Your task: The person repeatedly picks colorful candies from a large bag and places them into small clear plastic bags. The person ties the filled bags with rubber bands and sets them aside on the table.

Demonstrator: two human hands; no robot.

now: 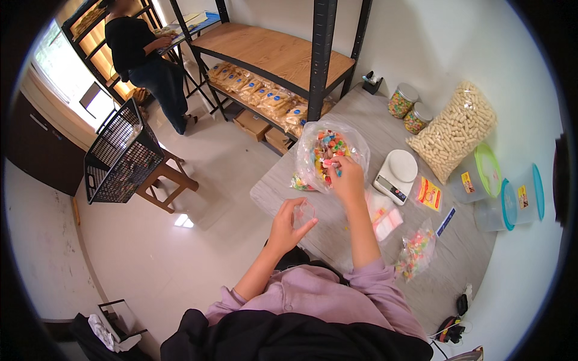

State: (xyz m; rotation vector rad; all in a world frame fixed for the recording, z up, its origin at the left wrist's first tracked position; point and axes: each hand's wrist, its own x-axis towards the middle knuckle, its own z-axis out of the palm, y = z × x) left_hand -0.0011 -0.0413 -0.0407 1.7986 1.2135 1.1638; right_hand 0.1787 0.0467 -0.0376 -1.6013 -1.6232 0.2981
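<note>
My left hand (289, 228) holds a small clear plastic bag (304, 212) by its edges, between thumb and fingers, over the near edge of the table. My right hand (347, 173) pinches a pink wrapped candy (328, 163) above a large clear plastic bag (359, 146) of mixed colourful candies. A digital kitchen scale (396, 176) stands just right of that hand. Under my right forearm lies a stack of small plastic bags (386, 223). Farther right is a filled bag of coloured candies (416, 248).
On the grey table (465, 252) stand candy jars (403, 100), a big bag of puffed snacks (456, 128) and lidded plastic tubs (469, 180). Behind is a metal-framed shelf (271, 49) with bagged snacks. A black basket (124, 155) rests on a brown stool (169, 180). A person (144, 63) stands at another table.
</note>
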